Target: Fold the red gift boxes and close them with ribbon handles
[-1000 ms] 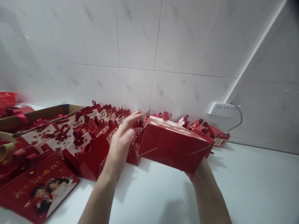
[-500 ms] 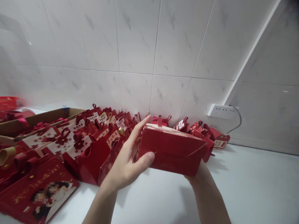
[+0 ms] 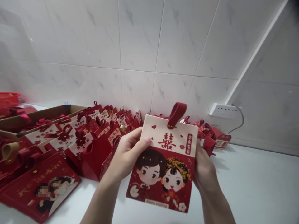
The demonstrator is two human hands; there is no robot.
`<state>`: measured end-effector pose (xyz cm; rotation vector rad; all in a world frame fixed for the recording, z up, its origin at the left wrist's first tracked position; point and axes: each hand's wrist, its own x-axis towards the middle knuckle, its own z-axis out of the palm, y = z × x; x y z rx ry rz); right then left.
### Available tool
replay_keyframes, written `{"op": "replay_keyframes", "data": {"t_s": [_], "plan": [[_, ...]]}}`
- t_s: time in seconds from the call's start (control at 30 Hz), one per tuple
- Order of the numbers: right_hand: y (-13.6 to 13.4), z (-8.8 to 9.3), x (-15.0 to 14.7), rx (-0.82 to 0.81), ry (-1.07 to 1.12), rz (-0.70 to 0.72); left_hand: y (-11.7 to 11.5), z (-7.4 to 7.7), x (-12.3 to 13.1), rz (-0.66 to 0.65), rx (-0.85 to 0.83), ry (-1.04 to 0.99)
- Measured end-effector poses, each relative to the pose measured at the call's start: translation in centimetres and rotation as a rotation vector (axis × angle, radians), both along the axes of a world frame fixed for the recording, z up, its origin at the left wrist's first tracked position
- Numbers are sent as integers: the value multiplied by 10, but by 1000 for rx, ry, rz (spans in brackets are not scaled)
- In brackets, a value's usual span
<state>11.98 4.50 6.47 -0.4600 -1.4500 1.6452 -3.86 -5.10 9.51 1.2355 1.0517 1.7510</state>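
Note:
I hold a red and cream gift box (image 3: pixel 167 161) upright in front of me, above the white counter (image 3: pixel 252 186). Its front shows two cartoon figures, a red double-happiness sign and a dark red ribbon loop on top. My left hand (image 3: pixel 127 154) grips its left edge, thumb on the cream flap. On the right edge, my right hand (image 3: pixel 203 166) clasps the box with its fingers behind it.
Rows of similar red gift boxes (image 3: pixel 93 137) line the tiled wall, and a few more (image 3: pixel 211 135) stand behind the held one. A cardboard tray (image 3: pixel 44 112) sits at left, a red card (image 3: pixel 39 186) lies front left. A wall socket (image 3: pixel 223 110) with a cable is at right.
The box was tipped bottom-first toward me while held by my right hand; my left hand took its left side, and both turned it upright so the printed front faces me.

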Motion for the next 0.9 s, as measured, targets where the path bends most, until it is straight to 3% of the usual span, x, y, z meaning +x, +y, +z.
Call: {"op": "replay_keyframes", "data": {"t_s": [0.1, 0.23, 0.47, 0.57, 0.73, 0.8, 0.9], "plan": [[-9, 3, 1, 32, 27, 44, -2, 4, 3, 30, 17, 0], [-17, 10, 2, 99, -56, 1, 0, 2, 4, 33, 34, -2], [-15, 14, 4, 70, -50, -44, 3, -1, 2, 77, 36, 131], [-15, 15, 4, 0, 0, -63, 2, -3, 3, 26, 68, 139], [-3, 15, 3, -200, 107, -45, -1, -6, 3, -167, 134, 135], [5, 14, 1, -212, 138, -33, -1, -7, 3, -179, 161, 275], [14, 12, -4, -186, 132, -43, 3, -10, 2, -27, 226, 649]]}}
